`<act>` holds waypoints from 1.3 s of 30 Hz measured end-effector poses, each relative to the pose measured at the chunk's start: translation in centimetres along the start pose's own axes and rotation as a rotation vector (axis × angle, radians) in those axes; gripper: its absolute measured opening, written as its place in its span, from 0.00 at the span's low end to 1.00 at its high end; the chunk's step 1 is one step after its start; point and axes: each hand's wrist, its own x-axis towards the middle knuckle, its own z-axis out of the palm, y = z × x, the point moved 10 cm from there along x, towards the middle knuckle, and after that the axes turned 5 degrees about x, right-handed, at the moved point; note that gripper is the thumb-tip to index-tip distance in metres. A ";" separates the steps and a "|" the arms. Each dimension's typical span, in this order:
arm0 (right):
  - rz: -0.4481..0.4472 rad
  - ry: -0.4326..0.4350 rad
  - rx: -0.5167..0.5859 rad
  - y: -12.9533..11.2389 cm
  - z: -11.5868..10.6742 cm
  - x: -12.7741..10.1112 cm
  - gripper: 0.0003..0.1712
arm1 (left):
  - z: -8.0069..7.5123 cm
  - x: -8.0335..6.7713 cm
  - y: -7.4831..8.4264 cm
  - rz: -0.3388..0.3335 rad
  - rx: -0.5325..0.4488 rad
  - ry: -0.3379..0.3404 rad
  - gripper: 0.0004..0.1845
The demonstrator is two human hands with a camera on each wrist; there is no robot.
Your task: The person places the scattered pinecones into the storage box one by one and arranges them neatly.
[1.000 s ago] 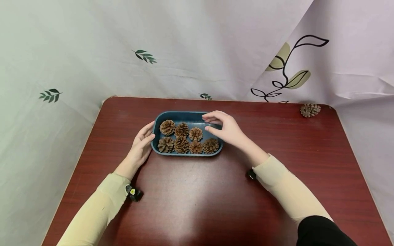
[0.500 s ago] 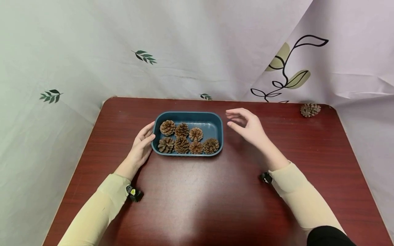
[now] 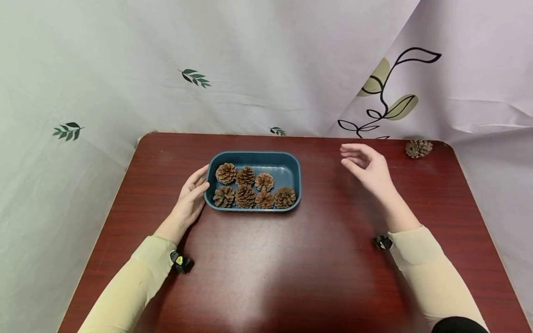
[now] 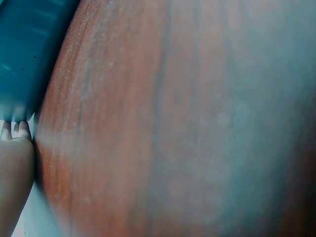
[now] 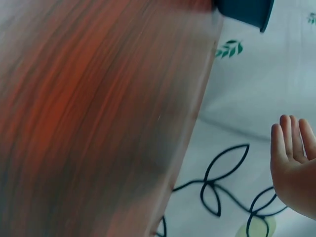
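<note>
- Here, the left hand (image 3: 189,196) rests flat-fingered against the blue tray (image 3: 292,163) holding 7 pine cones (image 3: 245,195).
- Right hand (image 3: 368,167) hovers empty, fingers relaxed, near 1 loose pine cone (image 3: 418,148).

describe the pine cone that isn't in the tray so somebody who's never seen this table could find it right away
Start at the dark red wooden table and go to its far right corner, by the pale curtain with the black leaf outline. The lone brown pine cone lies there on bare wood, beyond the empty right hand. Unlike the seven cones grouped in the blue rectangular tray, it sits alone, outside any container.
</note>
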 end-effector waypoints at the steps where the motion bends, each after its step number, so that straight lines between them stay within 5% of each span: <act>1: 0.004 0.011 -0.004 0.1 -0.5 -0.1 0.21 | 0.0 0.0 0.0 -0.001 -0.001 0.001 0.30; 17: 0.098 0.122 -0.090 2.9 -7.2 -1.8 0.19 | 0.0 0.1 0.1 -0.004 -0.001 -0.003 0.31; 39: 0.183 0.177 -0.112 5.2 -12.6 -4.1 0.20 | -0.2 0.0 -0.2 -0.007 0.007 0.003 0.30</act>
